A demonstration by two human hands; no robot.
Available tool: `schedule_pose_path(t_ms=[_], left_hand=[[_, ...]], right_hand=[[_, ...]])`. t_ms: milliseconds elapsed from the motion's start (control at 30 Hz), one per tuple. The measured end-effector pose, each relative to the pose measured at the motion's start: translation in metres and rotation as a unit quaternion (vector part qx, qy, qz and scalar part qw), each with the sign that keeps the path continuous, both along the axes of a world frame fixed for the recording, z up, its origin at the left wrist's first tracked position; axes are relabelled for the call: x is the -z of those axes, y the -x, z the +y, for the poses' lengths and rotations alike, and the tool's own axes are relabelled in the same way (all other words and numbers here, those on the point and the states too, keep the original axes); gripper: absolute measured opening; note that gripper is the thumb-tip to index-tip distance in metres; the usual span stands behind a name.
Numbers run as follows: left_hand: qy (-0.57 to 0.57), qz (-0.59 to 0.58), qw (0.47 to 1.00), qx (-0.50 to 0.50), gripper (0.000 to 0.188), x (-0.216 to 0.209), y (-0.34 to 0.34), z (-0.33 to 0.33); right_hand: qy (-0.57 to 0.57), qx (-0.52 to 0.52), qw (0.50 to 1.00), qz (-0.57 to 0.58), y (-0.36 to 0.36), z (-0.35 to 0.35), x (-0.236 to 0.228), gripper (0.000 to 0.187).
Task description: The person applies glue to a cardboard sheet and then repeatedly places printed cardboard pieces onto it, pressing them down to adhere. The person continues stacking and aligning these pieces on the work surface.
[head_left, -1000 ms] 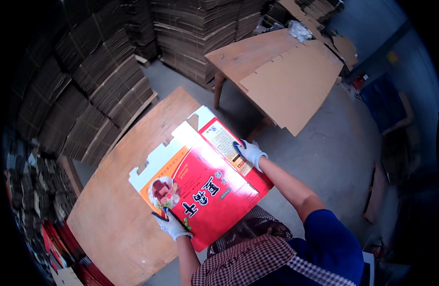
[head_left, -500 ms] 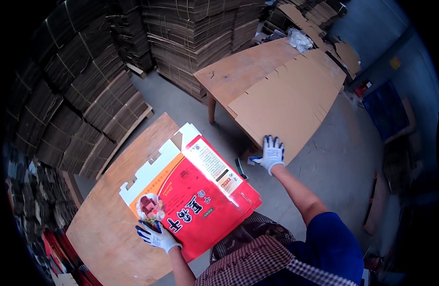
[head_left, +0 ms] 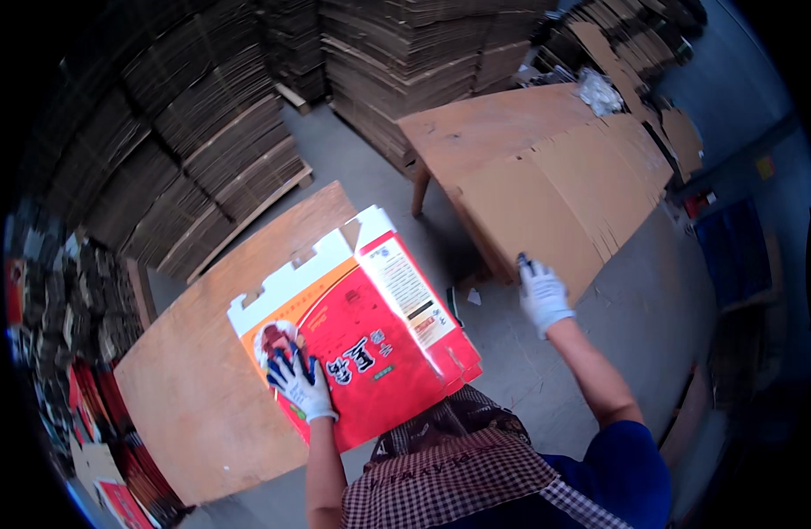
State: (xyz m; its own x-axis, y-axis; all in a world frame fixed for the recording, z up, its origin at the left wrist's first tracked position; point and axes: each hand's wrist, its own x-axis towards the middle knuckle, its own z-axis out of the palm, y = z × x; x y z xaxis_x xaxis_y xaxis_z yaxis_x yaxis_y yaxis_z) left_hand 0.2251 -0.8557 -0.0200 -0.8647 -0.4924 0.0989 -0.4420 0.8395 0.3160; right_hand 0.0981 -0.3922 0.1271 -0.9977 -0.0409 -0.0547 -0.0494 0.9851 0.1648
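My left hand, in a white glove with dark blue fingertips, lies flat with spread fingers on a printed red carton blank. The blank is flattened, with an orange band and white cut flaps, and rests on the near wooden table, its right part at my apron. To the right, my gloved right hand is at the near corner of a plain brown cardboard sheet on the second table. Its fingers are bent together at the sheet's edge; most fingertips are hidden.
The second wooden table stands far right, with crumpled clear plastic at its end. Tied stacks of flat cardboard rise behind and to the left. A blue crate is at the right wall. A white scrap lies on the floor.
My left hand has slid inward over the red blank. My right hand's spread fingers have drawn together at the brown sheet's corner. The view has shifted, moving the tables in the picture.
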Motion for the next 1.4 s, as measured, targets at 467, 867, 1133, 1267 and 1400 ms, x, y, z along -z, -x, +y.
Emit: schedule_pose_path(t_ms=[467,867,1133,1267,1400], left_hand=[[-0.36,0.227,0.903,-0.061,0.047,0.036,-0.022,-0.038],[-0.728,0.398,0.556,-0.051,0.064,-0.008,-0.033,-0.07],[-0.196,0.126,0.972,-0.01,0.059,-0.011,-0.005,-0.043],[-0.09,0.007,0.991,0.103,0.07,-0.035,0.034,0.028],[-0.042,-0.019,0.986,0.162,0.078,-0.042,0.072,0.075]], right_hand=[[0.602,0.023,0.794,0.086,-0.083,-0.111,-0.244,0.067],[0.844,0.129,0.476,-0.213,-0.064,-0.15,0.092,0.075],[0.569,0.123,0.797,-0.16,-0.062,-0.151,0.13,0.063],[0.492,0.111,0.854,-0.126,-0.079,-0.18,0.111,0.058],[0.4,0.022,0.914,-0.066,-0.072,-0.165,0.087,0.049]])
